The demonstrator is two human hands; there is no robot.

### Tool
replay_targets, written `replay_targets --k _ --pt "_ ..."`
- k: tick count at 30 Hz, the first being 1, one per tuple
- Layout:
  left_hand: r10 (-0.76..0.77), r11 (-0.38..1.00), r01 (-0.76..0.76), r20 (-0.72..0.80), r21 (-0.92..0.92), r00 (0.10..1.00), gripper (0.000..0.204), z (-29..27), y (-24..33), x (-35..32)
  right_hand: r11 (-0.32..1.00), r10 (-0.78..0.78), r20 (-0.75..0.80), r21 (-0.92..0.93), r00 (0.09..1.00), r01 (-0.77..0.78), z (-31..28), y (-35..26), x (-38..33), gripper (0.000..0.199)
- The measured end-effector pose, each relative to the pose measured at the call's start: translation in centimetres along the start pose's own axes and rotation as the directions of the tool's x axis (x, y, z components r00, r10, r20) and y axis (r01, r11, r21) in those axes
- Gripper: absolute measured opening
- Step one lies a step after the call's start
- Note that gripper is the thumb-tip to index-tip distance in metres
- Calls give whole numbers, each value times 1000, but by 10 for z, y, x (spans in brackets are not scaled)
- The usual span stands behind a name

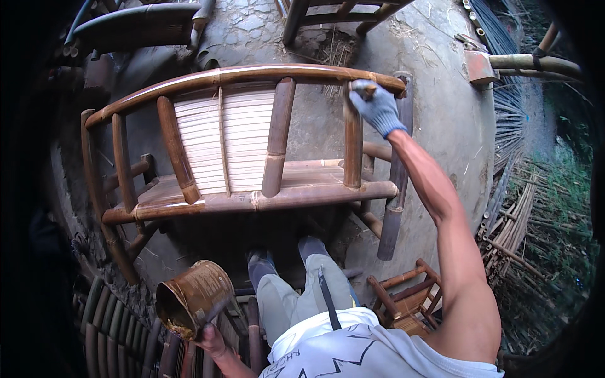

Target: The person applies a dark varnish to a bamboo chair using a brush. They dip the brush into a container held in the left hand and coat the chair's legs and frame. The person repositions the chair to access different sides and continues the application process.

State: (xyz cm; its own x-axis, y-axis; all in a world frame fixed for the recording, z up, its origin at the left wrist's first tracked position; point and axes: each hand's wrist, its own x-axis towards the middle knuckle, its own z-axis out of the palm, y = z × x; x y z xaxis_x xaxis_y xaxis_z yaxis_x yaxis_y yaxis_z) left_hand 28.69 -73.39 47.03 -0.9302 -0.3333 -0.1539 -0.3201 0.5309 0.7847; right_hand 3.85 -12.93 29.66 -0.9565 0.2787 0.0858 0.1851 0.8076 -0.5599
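Observation:
A bamboo bench stands before me, with a curved top rail, upright posts and a panel of pale slats. Its left parts look brown and glossy; the right end post is dull grey. My right hand, in a grey-blue knit glove, is closed at the top of a post just under the rail's right end. Something small and brown shows between its fingers, too hidden to name. Low on the left, my bare left hand grips a rusty brown tin can, tilted, with brownish residue inside its mouth.
A small bamboo chair stands at my right side. More bamboo furniture is at the far left, with another piece at the far middle. Bamboo poles and green plants lie along the right edge. Bamboo slats are at lower left.

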Motion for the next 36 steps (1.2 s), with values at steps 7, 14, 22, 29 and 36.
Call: replay_targets --k 7,14,22,29,36 --pt "-36 999 37 -18 28 999 83 -22 -18 -8 688 -482 573 -222 663 691 0 -47 -104 8" --pt "-28 987 28 -3 -156 1000 82 -6 -1 11 780 132 652 396 746 -485 -63 -7 -170 17" --pt "-21 993 26 44 -117 999 83 -10 3 17 513 592 559 294 581 -806 -52 77 -158 21" --pt "-110 940 133 90 -316 990 87 14 43 24 474 834 -36 558 551 -681 -1 67 -23 30" --pt "-1 979 -3 -20 -206 1000 86 -18 -19 17 842 -485 149 -185 862 506 3 -6 2 24"
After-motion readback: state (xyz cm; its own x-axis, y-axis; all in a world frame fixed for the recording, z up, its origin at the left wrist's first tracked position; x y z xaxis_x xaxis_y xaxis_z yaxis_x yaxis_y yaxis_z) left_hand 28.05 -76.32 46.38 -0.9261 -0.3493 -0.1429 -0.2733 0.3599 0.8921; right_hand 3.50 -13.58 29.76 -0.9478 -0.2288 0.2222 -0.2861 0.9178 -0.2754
